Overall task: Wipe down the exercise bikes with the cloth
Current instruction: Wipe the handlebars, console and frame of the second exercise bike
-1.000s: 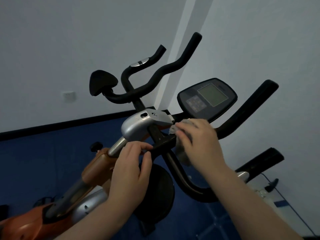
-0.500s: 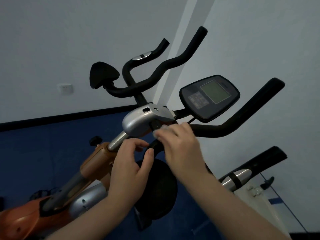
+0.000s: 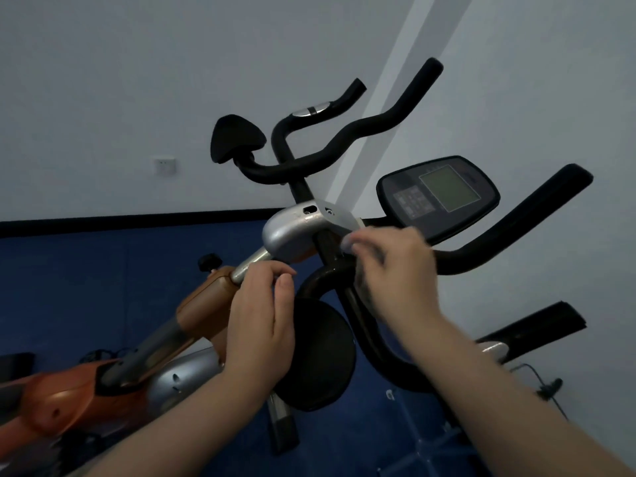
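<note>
Pale grey wall above, dark band and blue padding below; a white socket (image 3: 165, 166) on the wall at left. Orange-and-silver exercise bike (image 3: 203, 306) leans across the view, stem running lower left to upper right. Right hand (image 3: 395, 270), blurred, fingers curled round a pale cloth (image 3: 348, 243), presses it at the black handlebar post just below the silver stem cap (image 3: 292, 232). Left hand (image 3: 263, 311) grips the chrome stem tube (image 3: 249, 266), thumb and fingers pinched round it, steadying. Console (image 3: 438, 196) and right handlebar (image 3: 516, 232) lie just up and right of the cloth; right hand nearer, likely the next stretch to wipe.
</note>
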